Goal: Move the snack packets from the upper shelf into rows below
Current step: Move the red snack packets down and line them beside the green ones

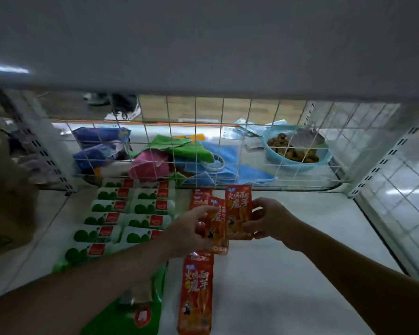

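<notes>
Over the white lower shelf (288, 274), both hands hold red snack packets with yellow lettering. My left hand (194, 230) grips one red packet (217, 228) by its left edge. My right hand (270, 220) grips another red packet (237, 211), held upright just right of the first. Behind them a further red packet (200, 198) lies at the back of the shelf. One more red packet (196, 293) lies flat in front, in line with it. Two rows of white-and-green packets (121, 213) fill the shelf's left part.
A wire grid (203, 141) closes the back of the shelf. Behind it lie coloured cloths (179, 153) and a blue bowl (298, 165) of brown food. The grey upper shelf (203, 44) hangs overhead. A green packet (128, 317) lies under my left forearm.
</notes>
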